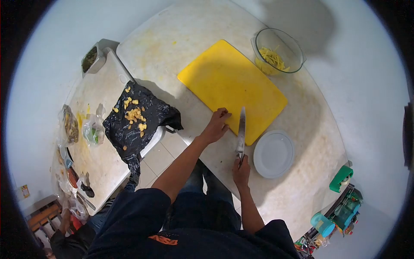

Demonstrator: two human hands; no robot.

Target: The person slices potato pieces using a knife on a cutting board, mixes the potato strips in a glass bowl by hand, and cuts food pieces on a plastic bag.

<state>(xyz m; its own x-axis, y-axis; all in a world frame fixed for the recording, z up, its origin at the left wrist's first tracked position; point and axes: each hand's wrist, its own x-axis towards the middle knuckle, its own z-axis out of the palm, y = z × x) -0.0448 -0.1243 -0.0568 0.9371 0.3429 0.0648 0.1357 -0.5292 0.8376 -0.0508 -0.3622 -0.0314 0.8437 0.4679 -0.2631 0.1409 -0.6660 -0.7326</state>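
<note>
My right hand [241,169] is closed round the handle of a kitchen knife [242,129]. Its blade points away from me and lies over the near right part of a yellow cutting board [228,77]. No food shows on the board. At the board's near left edge is my left hand [215,126], palm partly down, with fingers loosely bent and apart. Nothing shows in it, and whether it touches the board I cannot tell. A white plate [274,154] lies just right of the knife. Beyond the board's far right side stands a glass bowl [280,52] holding thin yellow strips [272,59].
Left of me, a black plastic bag [148,105] carries yellowish-brown scraps [135,115]. Further left are clear plastic bags [92,130] and a metal container [95,60] with dark green contents. Another person [71,235] is at the lower left. A green tape dispenser [341,178] sits at the right.
</note>
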